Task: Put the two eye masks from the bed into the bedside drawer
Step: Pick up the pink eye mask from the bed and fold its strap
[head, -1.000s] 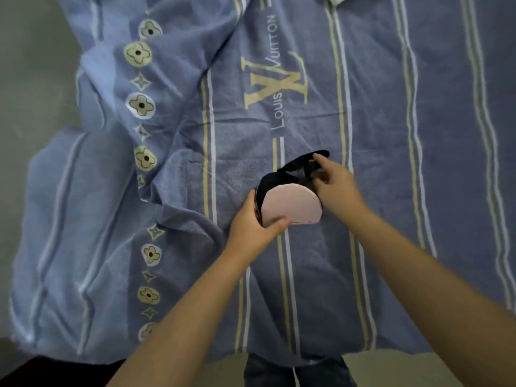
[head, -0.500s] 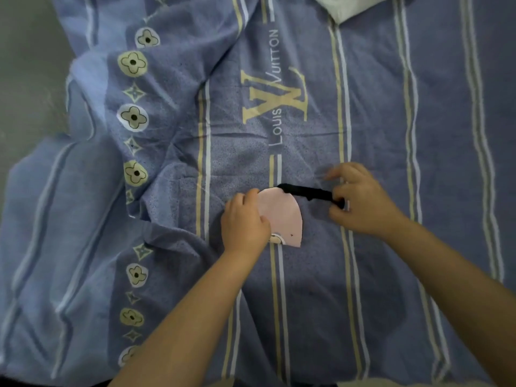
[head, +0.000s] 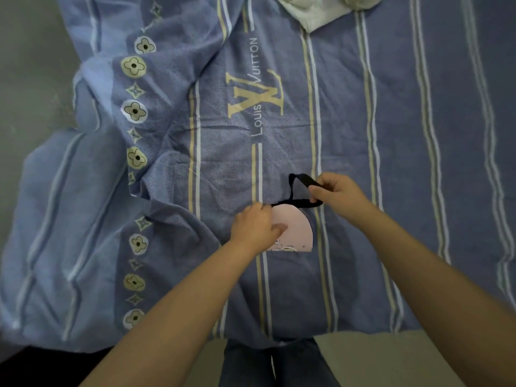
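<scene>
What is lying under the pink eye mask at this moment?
The pink eye mask lies on the blue striped blanket, pressed by the left hand. Whether a second mask lies beneath is hidden.

The bedspread point(head: 363, 113) is dusty blue with pale yellow and white stripes running lengthwise, a column of cream flower medallions and star shapes down its left side, and a yellow monogram with white lettering near the middle. The eye mask point(head: 296, 230) is pale pink, its strap point(head: 300, 191) black. A white cloth point(head: 315, 12) lies at the top edge.
</scene>
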`<state>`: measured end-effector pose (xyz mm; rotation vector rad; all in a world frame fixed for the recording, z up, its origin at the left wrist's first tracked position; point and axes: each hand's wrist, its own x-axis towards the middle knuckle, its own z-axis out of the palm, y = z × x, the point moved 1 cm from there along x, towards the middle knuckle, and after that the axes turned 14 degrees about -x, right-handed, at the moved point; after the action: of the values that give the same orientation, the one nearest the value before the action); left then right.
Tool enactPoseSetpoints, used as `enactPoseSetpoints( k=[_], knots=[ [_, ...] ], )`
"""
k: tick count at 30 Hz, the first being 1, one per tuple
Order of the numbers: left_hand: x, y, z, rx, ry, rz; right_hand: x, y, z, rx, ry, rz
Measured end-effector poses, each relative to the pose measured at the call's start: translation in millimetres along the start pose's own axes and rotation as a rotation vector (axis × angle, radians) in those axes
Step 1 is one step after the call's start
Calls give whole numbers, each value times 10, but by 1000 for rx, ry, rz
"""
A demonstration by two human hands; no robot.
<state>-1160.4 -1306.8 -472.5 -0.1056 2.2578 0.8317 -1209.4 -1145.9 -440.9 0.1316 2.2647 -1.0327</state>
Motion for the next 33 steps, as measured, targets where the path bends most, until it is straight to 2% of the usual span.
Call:
enactPoseSetpoints(
  k=[4, 8, 11, 17, 20, 21, 23, 26, 28, 30, 31, 32, 33],
  knots=[
    [38, 63, 174, 19, 109, -71, -106, 290, 75, 2, 63, 127],
    [35, 41, 273, 79, 226, -81, -173, 411, 127, -66, 39, 122],
    [52, 16, 237, 2, 218, -86, -182, 399, 110, -89, 70, 101],
    [-142, 72, 22, -318, 192, 14, -366, 206, -141, -20, 108, 12],
    [-410, 189, -396, -324, 201, 149, -499, -70, -453, -1, 136, -77],
    [-496, 211, -508, -299, 195, 195, -539, -148, -572, -53, 110, -122],
    [-964, 465, -1115, -151, 214, 342, -936, -773, -950, -220, 93, -318],
    [-1047, 603, -1501, 93, 246, 432, -1051, -1193, -1044, -821, -78, -560],
    [-1330, 832, -1887, 220, 279, 428, -1292, -1599, -1108, -1284, -129, -576],
    [-1602, 1080, -2255, 281, 313, 477, -1522, -2010, -1284, -1579, -38, -506],
    [-1727, 1197, -2423, 303, 360, 519, -1626, -2153, -1390, -1567, -46, -471],
    [-1835, 1289, -2567, 326, 418, 546, -1726, -2264, -1502, -1407, -115, -457],
    [-1944, 1355, -2678, 356, 492, 566, -1829, -2340, -1586, -1113, -219, -495]
  ],
)
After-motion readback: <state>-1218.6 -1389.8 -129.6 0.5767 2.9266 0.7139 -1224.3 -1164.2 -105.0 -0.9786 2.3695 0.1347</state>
